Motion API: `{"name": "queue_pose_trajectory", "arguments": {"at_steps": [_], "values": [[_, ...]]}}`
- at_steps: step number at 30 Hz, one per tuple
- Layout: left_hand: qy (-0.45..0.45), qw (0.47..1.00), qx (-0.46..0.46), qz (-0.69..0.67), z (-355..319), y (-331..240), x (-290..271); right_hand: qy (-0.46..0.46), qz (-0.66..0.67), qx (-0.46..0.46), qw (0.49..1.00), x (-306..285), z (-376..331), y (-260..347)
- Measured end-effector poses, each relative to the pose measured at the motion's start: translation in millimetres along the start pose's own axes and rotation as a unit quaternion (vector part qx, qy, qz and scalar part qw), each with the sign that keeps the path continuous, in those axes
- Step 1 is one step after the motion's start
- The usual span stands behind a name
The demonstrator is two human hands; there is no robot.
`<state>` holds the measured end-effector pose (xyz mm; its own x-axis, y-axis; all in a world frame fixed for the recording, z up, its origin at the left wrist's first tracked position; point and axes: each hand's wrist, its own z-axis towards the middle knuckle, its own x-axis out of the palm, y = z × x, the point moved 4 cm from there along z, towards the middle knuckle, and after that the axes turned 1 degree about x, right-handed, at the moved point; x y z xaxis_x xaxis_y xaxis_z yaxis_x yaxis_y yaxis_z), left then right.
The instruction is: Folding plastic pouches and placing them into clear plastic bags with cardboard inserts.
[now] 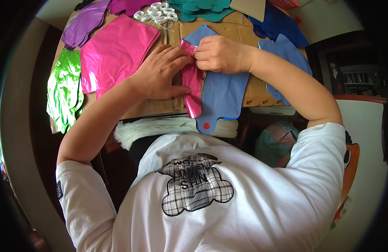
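A pink foil balloon (191, 83), flat and folded into a narrow strip, lies on top of a flat blue foil balloon (223, 90). The blue one has a rounded tab with a red dot at its near end. My left hand (162, 69) rests along the strip's left side, fingers stretched and thumb apart, its fingertips touching the pink foil. From the right, my right hand (221, 53) is closed, pinching the strip's upper right edge. My fingers cover part of that edge.
Cardboard (255, 95) covers the table. Around my hands lie a pink foil stack (114, 54), shiny green foil (64, 90), purple foil (82, 25), teal foil (202, 9), dark blue foil (282, 25) and white ribbon coils (158, 12). White strands (152, 128) hang by the near edge.
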<state>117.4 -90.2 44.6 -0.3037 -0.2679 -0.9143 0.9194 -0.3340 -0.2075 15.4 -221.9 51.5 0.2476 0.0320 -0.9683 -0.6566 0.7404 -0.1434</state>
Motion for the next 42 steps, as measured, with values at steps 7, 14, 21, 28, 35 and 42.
{"name": "queue_pose_trajectory", "arguments": {"at_steps": [7,14,21,28,35,42], "values": [[0.053,0.998,0.011,0.017,-1,-3,4,0.038,0.007,0.024,0.999,-4,-3,1],[0.059,0.998,-0.006,-0.024,-5,0,11,0.098,-0.014,0.121,0.988,-19,-15,10],[0.053,0.999,-0.006,0.01,-7,-1,8,0.195,0.254,0.596,0.736,-65,-83,95],[0.075,0.997,0.002,0.034,-2,-3,10,-0.225,0.699,0.628,0.257,5,-78,166],[0.098,0.994,-0.027,0.029,-2,2,15,-0.303,0.599,0.665,0.326,-16,-93,99],[0.099,0.994,-0.048,0.023,-2,-1,13,-0.226,0.423,0.72,0.502,-13,-103,27]]}}
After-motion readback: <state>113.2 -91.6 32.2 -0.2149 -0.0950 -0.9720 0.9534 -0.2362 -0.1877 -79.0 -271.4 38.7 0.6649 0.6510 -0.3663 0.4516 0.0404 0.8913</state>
